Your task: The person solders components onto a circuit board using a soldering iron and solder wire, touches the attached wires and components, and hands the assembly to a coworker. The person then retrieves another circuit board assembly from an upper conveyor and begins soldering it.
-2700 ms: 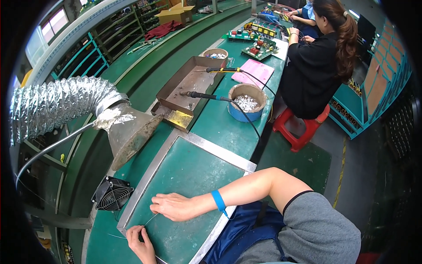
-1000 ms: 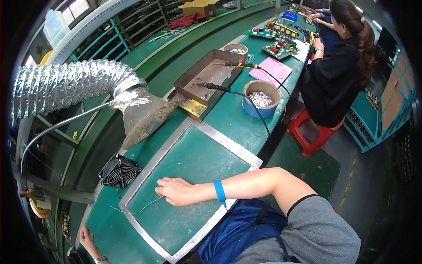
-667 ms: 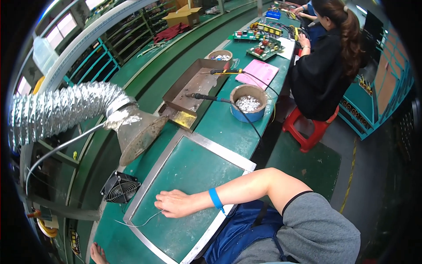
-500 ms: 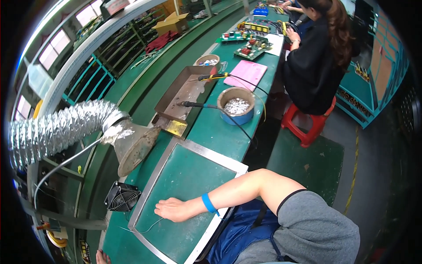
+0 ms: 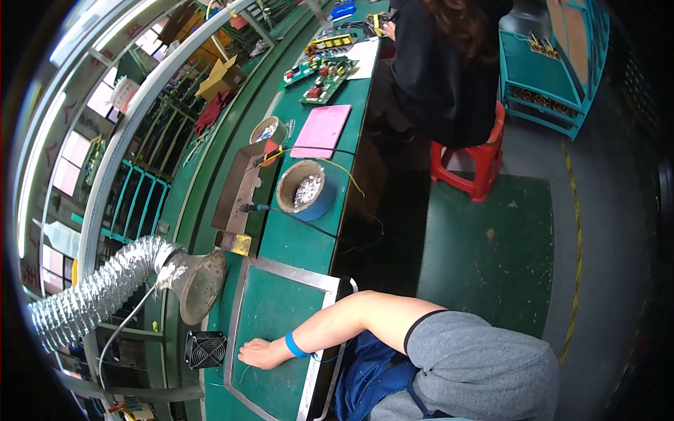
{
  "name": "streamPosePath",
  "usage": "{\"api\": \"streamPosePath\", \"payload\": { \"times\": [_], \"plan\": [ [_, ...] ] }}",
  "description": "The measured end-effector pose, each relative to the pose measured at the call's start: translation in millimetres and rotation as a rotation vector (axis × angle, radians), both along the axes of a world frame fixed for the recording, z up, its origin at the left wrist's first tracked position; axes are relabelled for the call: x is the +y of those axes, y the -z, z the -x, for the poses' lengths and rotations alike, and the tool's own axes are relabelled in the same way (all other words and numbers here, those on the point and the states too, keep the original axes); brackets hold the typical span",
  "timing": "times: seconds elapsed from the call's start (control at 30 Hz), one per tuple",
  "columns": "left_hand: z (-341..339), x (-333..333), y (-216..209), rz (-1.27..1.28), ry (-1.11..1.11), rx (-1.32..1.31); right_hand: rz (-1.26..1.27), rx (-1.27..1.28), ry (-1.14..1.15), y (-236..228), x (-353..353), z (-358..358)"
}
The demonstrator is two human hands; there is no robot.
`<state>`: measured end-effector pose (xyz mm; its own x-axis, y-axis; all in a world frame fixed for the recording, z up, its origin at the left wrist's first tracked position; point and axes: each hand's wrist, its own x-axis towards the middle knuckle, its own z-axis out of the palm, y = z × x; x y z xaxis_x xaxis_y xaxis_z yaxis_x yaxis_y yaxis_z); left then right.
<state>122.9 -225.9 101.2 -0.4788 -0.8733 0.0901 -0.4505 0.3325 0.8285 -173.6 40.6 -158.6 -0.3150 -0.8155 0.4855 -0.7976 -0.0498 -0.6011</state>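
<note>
My right hand [image 5: 258,353] rests low over the green work surface inside a metal frame [image 5: 295,274], with a blue strap [image 5: 294,345] around its wrist. Its fingers are closed, and a thin silvery wire [image 5: 243,374] trails from them toward the near left. Most of that wire is too fine to follow. To the left of the hand stands a small black fan [image 5: 206,349]. My left hand is out of sight.
A fume hood [image 5: 202,286] on a silver duct hangs at the left. Beyond the frame are a brown metal tray [image 5: 233,189] with soldering irons, a blue pot [image 5: 309,200], a pink pad [image 5: 321,131] and circuit boards [image 5: 326,81]. A co-worker [image 5: 449,77] sits on a red stool [image 5: 469,168].
The view has turned, so the bench appears shifted left and more floor shows at right. My left fingertips, earlier at the lower left edge, have left the picture. The right hand still holds the wire.
</note>
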Motion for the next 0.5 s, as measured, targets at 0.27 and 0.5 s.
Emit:
{"api": "streamPosePath", "payload": {
  "times": [0.27, 0.5],
  "plan": [
    [27.5, 68.8, -31.0, 0.313, 0.015, -0.334, 0.021, 0.017, 0.004, -1.1, -5.7, 0.0],
    [27.1, 50.3, -32.0, 0.249, 0.004, -0.184, 0.015, 0.023, -0.058, 1.1, -7.1, -0.2]
  ]
}}
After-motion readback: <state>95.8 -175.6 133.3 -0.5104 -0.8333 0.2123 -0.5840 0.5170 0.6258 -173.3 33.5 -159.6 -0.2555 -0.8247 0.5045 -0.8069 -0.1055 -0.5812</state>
